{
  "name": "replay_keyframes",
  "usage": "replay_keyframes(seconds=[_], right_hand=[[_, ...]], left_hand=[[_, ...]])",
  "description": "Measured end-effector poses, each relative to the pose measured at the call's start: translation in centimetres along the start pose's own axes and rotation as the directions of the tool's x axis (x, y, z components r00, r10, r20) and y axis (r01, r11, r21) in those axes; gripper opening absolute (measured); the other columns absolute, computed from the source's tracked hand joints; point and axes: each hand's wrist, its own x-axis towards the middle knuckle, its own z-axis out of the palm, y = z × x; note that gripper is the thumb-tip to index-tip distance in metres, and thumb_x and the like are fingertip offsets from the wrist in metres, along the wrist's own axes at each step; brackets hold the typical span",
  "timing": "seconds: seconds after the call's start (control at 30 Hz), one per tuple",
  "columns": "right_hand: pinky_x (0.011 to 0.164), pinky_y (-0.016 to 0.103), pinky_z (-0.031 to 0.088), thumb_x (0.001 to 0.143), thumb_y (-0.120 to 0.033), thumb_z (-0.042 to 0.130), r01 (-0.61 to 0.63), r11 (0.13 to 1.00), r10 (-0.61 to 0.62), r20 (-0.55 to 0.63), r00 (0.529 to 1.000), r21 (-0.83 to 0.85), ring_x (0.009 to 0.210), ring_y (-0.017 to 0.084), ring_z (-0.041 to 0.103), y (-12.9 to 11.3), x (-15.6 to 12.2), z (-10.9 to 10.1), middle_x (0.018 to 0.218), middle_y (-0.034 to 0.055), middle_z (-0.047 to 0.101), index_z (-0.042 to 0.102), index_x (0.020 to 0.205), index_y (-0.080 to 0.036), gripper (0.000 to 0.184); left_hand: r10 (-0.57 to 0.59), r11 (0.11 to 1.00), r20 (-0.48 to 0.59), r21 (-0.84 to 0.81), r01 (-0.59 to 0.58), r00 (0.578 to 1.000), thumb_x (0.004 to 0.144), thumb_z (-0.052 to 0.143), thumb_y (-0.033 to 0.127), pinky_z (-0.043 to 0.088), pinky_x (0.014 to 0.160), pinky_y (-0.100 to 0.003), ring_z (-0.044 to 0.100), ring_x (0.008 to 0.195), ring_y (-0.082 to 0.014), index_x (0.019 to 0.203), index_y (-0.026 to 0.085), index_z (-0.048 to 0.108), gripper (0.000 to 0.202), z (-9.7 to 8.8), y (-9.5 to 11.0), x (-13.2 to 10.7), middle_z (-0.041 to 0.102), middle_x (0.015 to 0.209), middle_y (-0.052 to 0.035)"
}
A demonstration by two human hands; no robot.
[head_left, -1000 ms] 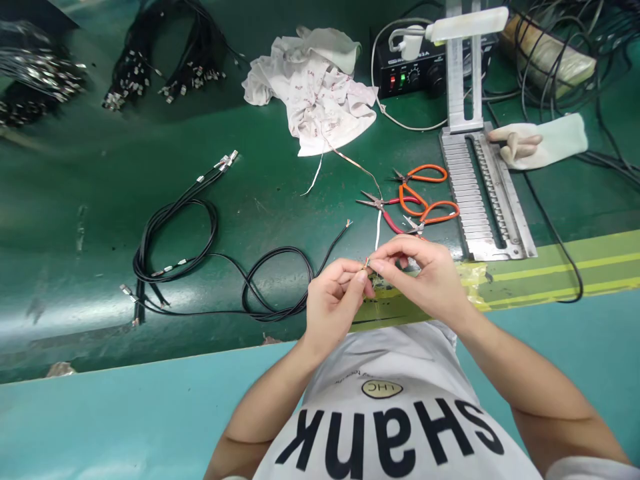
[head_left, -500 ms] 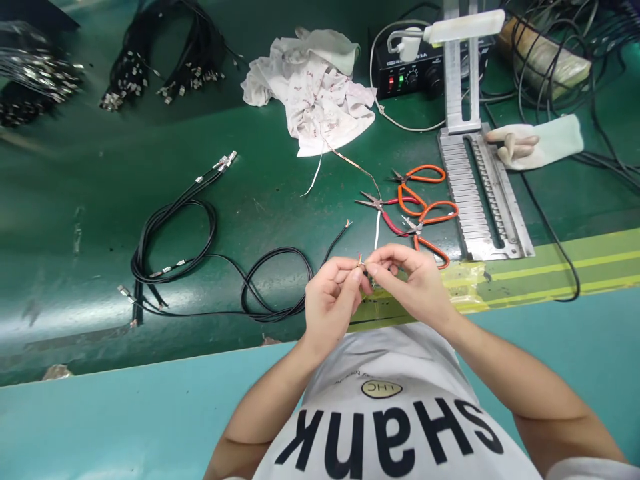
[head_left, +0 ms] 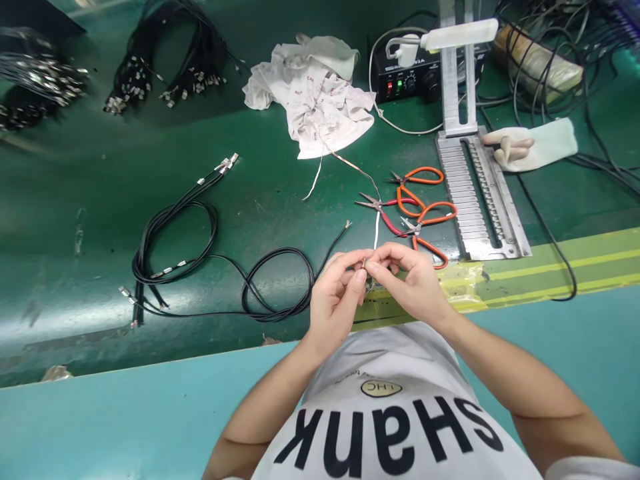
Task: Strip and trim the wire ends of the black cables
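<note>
Centre frame: left hand (head_left: 334,301) and right hand (head_left: 417,288) fingers pinched shut on wire end (head_left: 363,265); best gripped close to tip, steady.

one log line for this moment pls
left hand: pinching wire end | right hand: pinching same wire end | nearby: orange scissors, black cable | surface: green bench

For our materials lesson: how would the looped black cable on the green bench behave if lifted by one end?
The black cable lies in loose loops, so it is probably floppy and would trail. It looks thin, so likely light.
</note>
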Motion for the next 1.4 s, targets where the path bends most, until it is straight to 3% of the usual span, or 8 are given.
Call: replay_keyframes(seconds=[0.23, 0.6, 0.87, 1.13, 1.2, 1.27, 1.33, 1.4], right_hand=[[0.065, 0.03, 0.047, 0.093, -0.028, 0.063, 0.028, 0.989, -0.031, -0.024, 0.999, -0.145, 0.07, 0.015, 0.061, 0.3, -0.4, 0.1, 0.078, 0.0004, 0.067, 0.065, 0.086, -0.022, 0.009], [0.074, 0.035, 0.044, 0.096, -0.024, 0.057, 0.272, 0.714, -0.313, 0.053, 0.948, -0.645, 0.077, 0.017, 0.066, 0.8, -0.8, -1.2, 0.087, 0.0025, 0.072, 0.065, 0.092, -0.022, 0.008], [0.085, 0.034, 0.048, 0.1, -0.014, 0.05, 0.723, 0.328, -0.614, 0.444, 0.652, -0.608, 0.101, 0.017, 0.07, -0.3, 0.4, -3.4, 0.113, 0.0036, 0.077, 0.066, 0.111, -0.019, 0.02], [0.081, 0.032, 0.05, 0.096, -0.013, 0.057, 0.834, 0.041, -0.665, 0.608, 0.434, -0.55, 0.096, 0.017, 0.07, -1.9, 1.9, -4.1, 0.103, 0.0055, 0.078, 0.066, 0.094, -0.018, 0.01], [0.077, 0.033, 0.049, 0.096, -0.012, 0.055, 0.823, 0.098, -0.629, 0.606, 0.487, -0.559, 0.088, 0.017, 0.07, -2.1, 1.8, -3.9, 0.096, 0.0048, 0.077, 0.061, 0.089, -0.019, 0.012], [0.072, 0.033, 0.049, 0.094, -0.012, 0.053, 0.694, 0.394, -0.534, 0.465, 0.707, -0.603, 0.078, 0.017, 0.069, -2.3, 1.7, -3.6, 0.086, 0.0031, 0.074, 0.055, 0.088, -0.021, 0.012], [0.066, 0.03, 0.05, 0.09, -0.014, 0.056, 0.353, 0.815, -0.251, 0.27, 0.93, -0.459, 0.07, 0.016, 0.068, -2.3, 1.7, -3.2, 0.079, -0.0002, 0.07, 0.045, 0.091, -0.024, 0.015], [0.063, 0.03, 0.052, 0.086, -0.017, 0.062, -0.066, 0.988, 0.098, 0.236, 0.967, -0.138, 0.066, 0.016, 0.068, -2.1, 1.7, -3.0, 0.075, -0.0032, 0.068, 0.035, 0.092, -0.026, 0.029]], left_hand=[[0.008, 0.977, -0.144, -0.21, -0.038, 0.99, 0.089, 0.07, 0.026, 0.042, 0.044, -0.021, 0.054, 0.049, -0.0023, 0.093, 0.018, 0.068, 0.009, 0.9, -1.3, 0.7, 0.057, 0.102, -0.0028], [-0.019, 0.984, -0.118, 0.173, 0.039, 0.993, 0.097, 0.057, 0.038, 0.033, 0.048, -0.02, 0.045, 0.049, -0.0077, 0.094, 0.019, 0.06, 0.02, 0.9, -2.5, 0.4, 0.051, 0.061, 0.005], [-0.2, 0.962, 0.03, -0.186, 0.202, 0.979, 0.093, 0.065, 0.039, 0.023, 0.043, -0.017, 0.034, 0.041, -0.0021, 0.083, 0.016, 0.051, 0.029, 0.5, -0.6, 1.7, 0.046, 0.06, 0.0079], [-0.269, 0.912, 0.176, -0.268, 0.31, 0.947, 0.092, 0.066, 0.038, 0.019, 0.041, -0.017, 0.032, 0.041, -0.0014, 0.082, 0.015, 0.052, 0.029, -0.8, 0.3, 2.4, 0.052, 0.064, 0.0054], [-0.262, 0.93, 0.161, -0.222, 0.294, 0.951, 0.093, 0.064, 0.039, 0.019, 0.041, -0.018, 0.031, 0.041, -0.0019, 0.082, 0.016, 0.052, 0.029, -0.7, 0.4, 2.3, 0.053, 0.065, 0.0047], [-0.159, 0.985, 0.075, -0.058, 0.164, 0.984, 0.094, 0.063, 0.038, 0.028, 0.044, -0.019, 0.04, 0.046, -0.0049, 0.084, 0.016, 0.056, 0.025, -0.5, 0.0, 2.0, 0.057, 0.069, 0.0018], [0.071, 0.98, -0.013, 0.189, -0.067, 0.997, 0.094, 0.062, 0.034, 0.044, 0.059, -0.023, 0.056, 0.065, -0.0115, 0.086, 0.017, 0.063, 0.019, -0.2, -0.6, 1.7, 0.064, 0.078, -0.0033], [0.266, 0.907, -0.02, 0.342, -0.244, 0.964, 0.094, 0.06, 0.031, 0.05, 0.077, -0.029, 0.063, 0.084, -0.0173, 0.087, 0.017, 0.067, 0.017, 0.0, -1.0, 1.4, 0.068, 0.086, -0.007]])
